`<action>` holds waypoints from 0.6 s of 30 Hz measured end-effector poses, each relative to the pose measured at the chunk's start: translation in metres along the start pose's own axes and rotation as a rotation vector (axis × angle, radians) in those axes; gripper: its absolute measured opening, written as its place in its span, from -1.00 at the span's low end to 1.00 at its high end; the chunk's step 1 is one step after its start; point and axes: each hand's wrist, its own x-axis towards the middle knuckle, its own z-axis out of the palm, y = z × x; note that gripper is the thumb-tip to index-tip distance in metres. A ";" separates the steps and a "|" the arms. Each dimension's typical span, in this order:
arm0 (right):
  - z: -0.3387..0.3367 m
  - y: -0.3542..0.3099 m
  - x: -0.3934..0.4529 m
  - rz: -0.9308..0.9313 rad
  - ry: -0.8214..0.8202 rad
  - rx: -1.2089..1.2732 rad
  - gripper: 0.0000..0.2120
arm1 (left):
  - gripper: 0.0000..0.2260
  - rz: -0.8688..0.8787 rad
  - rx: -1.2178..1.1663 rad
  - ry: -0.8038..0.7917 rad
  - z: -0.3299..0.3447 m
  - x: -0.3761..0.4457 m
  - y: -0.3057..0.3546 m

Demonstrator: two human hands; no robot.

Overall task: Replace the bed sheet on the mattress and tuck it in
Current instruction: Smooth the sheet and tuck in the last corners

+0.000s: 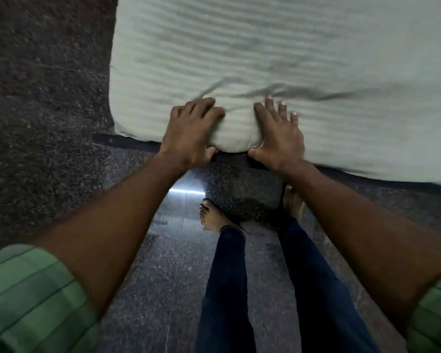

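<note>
The near edge of the mattress (278, 59) is gripped by both hands, close to its near-left corner, and the pale striped bed sheet (234, 128) is spread over its top and wrapped down over that edge. The left hand (192, 131) is laid over the edge with fingers curled into the cloth and the thumb hooked beneath; the right hand (278, 138) is set just beside it, fingers spread flat on top and the thumb tucked under the same edge, so that a bulged section of sheet-covered mattress is pinched between them. The edge runs across the view from left to right, dropping slightly to the right, with the rounded corner lying to the left of the left hand, which is therefore the nearer one to it. A dark bed frame (107, 140) shows directly under the edge. The tuck is judged to be made downward and inward, into the gap between mattress and frame. Open dark floor (49, 103) lies to the left of the corner and behind the hands, where the bare feet (211, 217) are planted.
</note>
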 end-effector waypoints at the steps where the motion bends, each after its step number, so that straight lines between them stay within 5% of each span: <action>1: -0.002 0.000 0.000 0.013 -0.014 -0.005 0.05 | -0.18 -0.022 -0.013 0.000 0.001 0.002 0.003; 6: -0.008 -0.017 0.009 0.091 -0.101 -0.004 0.06 | -0.19 -0.061 -0.176 0.039 0.004 0.002 -0.004; 9: -0.005 -0.033 0.010 0.188 -0.086 0.360 0.08 | -0.34 -0.053 -0.287 0.083 0.010 -0.004 -0.009; 11: -0.001 -0.052 0.013 0.207 0.018 0.556 -0.04 | -0.57 -0.068 -0.337 0.150 0.012 -0.005 -0.013; 15: 0.019 -0.120 0.005 0.026 0.066 0.537 -0.22 | -0.86 -0.161 -0.331 0.212 0.002 -0.008 -0.028; 18: 0.016 -0.161 0.013 -0.084 0.159 0.564 -0.61 | -0.88 -0.469 -0.337 0.329 -0.012 -0.019 -0.061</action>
